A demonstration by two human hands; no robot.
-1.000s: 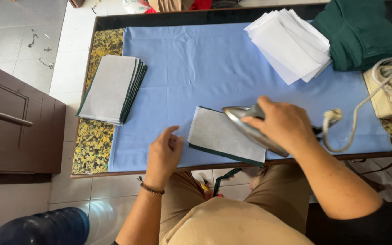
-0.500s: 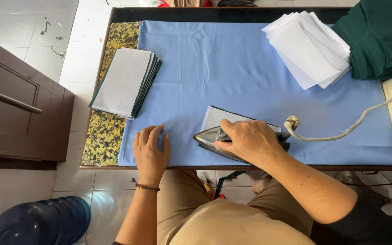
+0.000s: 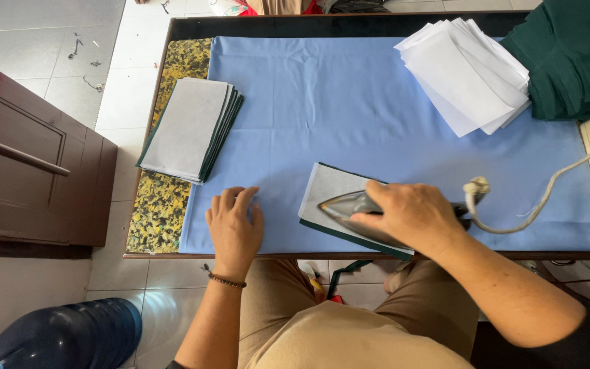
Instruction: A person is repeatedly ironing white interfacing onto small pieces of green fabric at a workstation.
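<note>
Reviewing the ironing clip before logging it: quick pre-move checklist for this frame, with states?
1. Right hand grips the iron: ok.
2. Iron sits on the grey-faced fabric piece: ok.
3. Left hand flat on the blue cloth, apart from the iron: ok.
4. Cord free of the white sheets: ok.
5. Fabric piece lies flat, no folds: cannot tell under the iron.
6. Finished stack squared up: not ok, edges fanned.
</note>
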